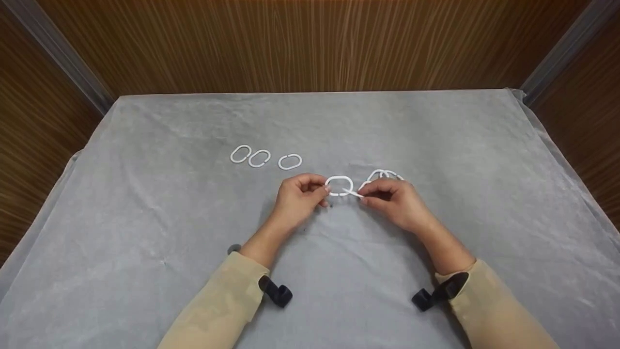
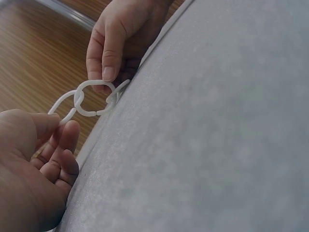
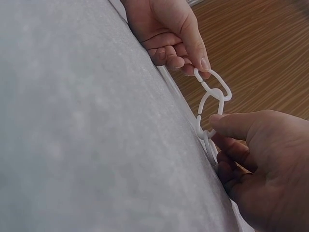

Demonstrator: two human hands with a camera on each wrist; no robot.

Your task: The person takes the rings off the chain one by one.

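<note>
Between thumb and fingers, my left hand [image 1: 300, 199] pinches the left end of a white oval plastic link [image 1: 339, 178], which has a small gap in its side. A second white link [image 3: 201, 104] passes through that one, and my right hand [image 1: 397, 203] pinches it. More joined white links [image 1: 382, 171] trail behind the right hand's fingers, partly hidden by them. In the left wrist view the held link [image 2: 60, 101] and the second link [image 2: 87, 114] hook through each other, both hands close on either side.
Three loose white links [image 1: 240, 154], [image 1: 259, 158], [image 1: 290, 162] lie on the grey cloth [image 1: 193, 218] beyond the left hand. Wood-grain panels [image 1: 310, 46] stand behind the table and at its sides. Black straps [image 1: 276, 292] sit on both sleeves.
</note>
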